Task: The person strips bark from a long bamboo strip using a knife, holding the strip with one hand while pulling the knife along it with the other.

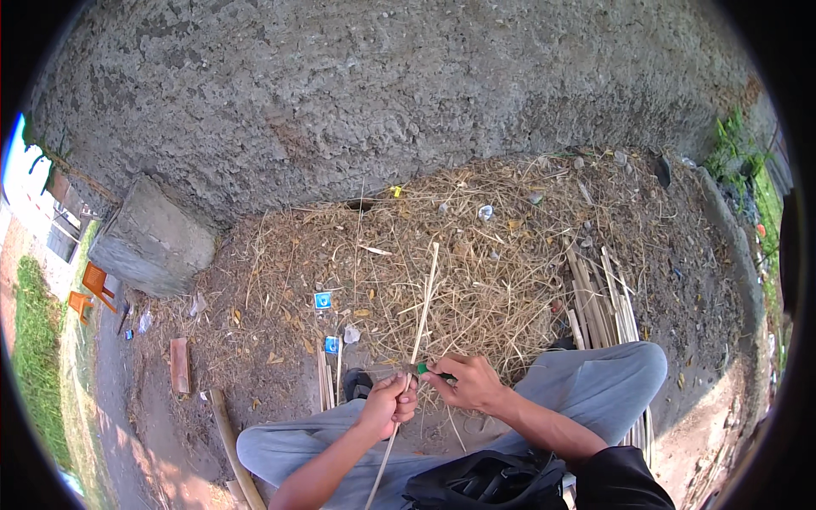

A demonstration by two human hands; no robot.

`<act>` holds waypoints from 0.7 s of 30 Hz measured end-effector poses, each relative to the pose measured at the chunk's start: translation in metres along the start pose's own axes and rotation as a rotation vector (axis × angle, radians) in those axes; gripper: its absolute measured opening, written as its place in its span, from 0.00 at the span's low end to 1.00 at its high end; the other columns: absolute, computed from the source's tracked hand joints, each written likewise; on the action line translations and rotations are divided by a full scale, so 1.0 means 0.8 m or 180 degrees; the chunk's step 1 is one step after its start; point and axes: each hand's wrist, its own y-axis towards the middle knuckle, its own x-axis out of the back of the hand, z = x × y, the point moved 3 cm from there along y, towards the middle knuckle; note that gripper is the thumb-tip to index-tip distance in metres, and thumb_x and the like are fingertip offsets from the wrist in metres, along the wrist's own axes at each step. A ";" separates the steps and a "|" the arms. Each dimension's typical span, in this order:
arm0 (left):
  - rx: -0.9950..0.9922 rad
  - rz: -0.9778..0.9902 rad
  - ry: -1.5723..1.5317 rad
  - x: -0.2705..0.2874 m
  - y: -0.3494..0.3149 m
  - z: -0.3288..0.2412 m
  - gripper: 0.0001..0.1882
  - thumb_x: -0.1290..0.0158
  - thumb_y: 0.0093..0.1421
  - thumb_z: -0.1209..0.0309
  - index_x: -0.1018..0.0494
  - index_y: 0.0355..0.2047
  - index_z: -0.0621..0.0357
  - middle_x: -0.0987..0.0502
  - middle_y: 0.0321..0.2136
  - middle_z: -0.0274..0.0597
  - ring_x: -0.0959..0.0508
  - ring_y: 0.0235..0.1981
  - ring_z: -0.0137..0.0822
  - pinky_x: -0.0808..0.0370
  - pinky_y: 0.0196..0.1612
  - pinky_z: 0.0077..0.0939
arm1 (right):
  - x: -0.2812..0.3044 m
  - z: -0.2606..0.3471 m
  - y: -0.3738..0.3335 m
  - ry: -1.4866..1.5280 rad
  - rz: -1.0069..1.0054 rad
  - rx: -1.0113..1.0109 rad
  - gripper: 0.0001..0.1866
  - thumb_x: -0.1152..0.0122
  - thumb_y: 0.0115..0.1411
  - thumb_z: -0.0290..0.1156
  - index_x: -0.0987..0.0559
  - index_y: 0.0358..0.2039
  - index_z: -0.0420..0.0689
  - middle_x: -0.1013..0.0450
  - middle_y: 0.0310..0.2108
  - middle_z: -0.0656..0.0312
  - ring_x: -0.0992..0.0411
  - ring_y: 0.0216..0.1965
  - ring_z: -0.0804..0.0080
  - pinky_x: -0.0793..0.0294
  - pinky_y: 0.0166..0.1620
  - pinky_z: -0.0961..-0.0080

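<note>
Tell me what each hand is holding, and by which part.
Left hand: a thin pale strip, partway along its length. Right hand: a green object, too hidden to tell which part.

Ground (clock read from mid-view): brown bare dirt [276, 393]
Litter: loose tan straw-like shavings [476, 297], spread across the middle
Packets: small square blue-and-white packets [323, 300], at seven and eight o'clock
Brick: reddish-brown oblong block [179, 365], eight o'clock
Pole: long round tan wooden pole [234, 446], seven o'clock
Strips: bundled pale flat strips [592, 297], between three and four o'clock
Scrap: small bright-yellow scrap [396, 191], twelve o'clock
</note>
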 end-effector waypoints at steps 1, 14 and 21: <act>-0.0001 0.0000 -0.0004 -0.002 -0.001 0.003 0.15 0.60 0.74 0.60 0.33 0.36 0.57 0.42 0.18 0.26 0.48 0.14 0.19 0.53 0.15 0.16 | 0.001 0.002 0.000 -0.0050 -0.0028 -0.0008 0.10 0.30 0.55 0.33 0.22 0.28 0.43 0.21 0.27 0.59 0.23 0.19 0.59 0.26 0.21 0.67; 0.0002 -0.0063 0.0298 -0.029 -0.010 0.005 0.16 0.63 0.75 0.59 0.35 0.35 0.56 0.44 0.18 0.26 0.49 0.14 0.18 0.54 0.15 0.17 | 0.006 -0.004 -0.002 -0.0524 -0.0673 0.0034 0.10 0.27 0.53 0.33 0.21 0.27 0.44 0.22 0.24 0.60 0.25 0.16 0.60 0.31 0.17 0.67; 0.0376 -0.0013 0.0661 -0.037 -0.034 0.022 0.16 0.64 0.75 0.59 0.35 0.35 0.56 0.45 0.18 0.25 0.49 0.14 0.17 0.55 0.15 0.17 | 0.049 -0.076 0.020 -0.0579 -0.0964 -0.0761 0.11 0.33 0.59 0.37 0.22 0.29 0.44 0.21 0.25 0.54 0.24 0.19 0.57 0.28 0.20 0.63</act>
